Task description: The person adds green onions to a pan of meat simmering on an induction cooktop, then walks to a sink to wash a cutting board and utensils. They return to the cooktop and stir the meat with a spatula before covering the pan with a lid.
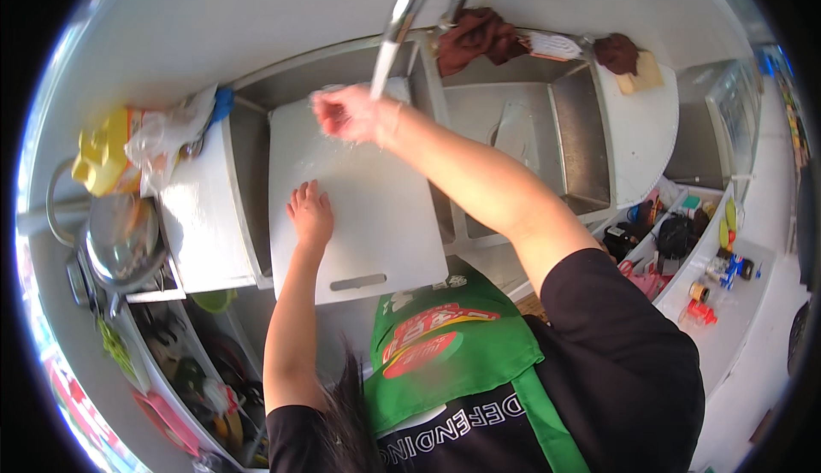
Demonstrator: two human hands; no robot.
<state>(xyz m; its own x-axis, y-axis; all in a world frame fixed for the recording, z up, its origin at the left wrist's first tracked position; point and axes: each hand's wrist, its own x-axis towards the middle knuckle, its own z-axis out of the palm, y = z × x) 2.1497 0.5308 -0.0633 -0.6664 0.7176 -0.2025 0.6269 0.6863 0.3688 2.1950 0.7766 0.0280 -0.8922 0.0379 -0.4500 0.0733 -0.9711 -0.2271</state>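
Observation:
A white plastic cutting board (378, 223) with a slotted handle leans in the left basin of a steel sink (256, 171), its slotted end toward me. My left hand (311, 213) lies on the board's left part, fingers spread and nothing in it. Near the board's far end, my right hand (349, 114) is beneath the chrome faucet (388, 56). Its fingers are curled and blurred, with water splashing around them. Whether anything small is inside that hand cannot be made out. Wet streaks show on the board below it.
The right basin (462, 107) holds a flat pale object (516, 130). Brown cloths (478, 37) hang behind it. At left are a yellow jug (102, 158), a plastic bag (160, 139) and a shiny metal pot (122, 239). Open drawers (211, 370) with mixed items extend on both sides.

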